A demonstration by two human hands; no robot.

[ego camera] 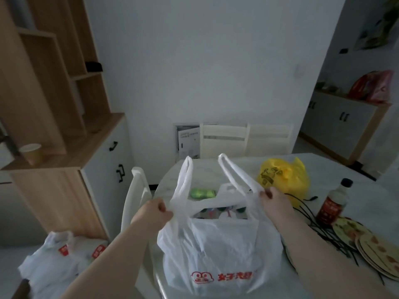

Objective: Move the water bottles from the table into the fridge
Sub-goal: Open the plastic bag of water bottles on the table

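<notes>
A white plastic shopping bag with a red logo stands on the pale table in front of me. My left hand pinches the bag's left edge and my right hand pinches its right edge, holding the mouth apart. Inside the opening I see dark bottle caps, packed close together and mostly hidden by the plastic. A green object lies on the table just behind the bag. The two handles stick up. No fridge is in view.
A yellow bag, a dark sauce bottle, stacked plates and a black wire rack lie at the right. White chairs surround the table. Another white bag sits low left by a wooden cabinet.
</notes>
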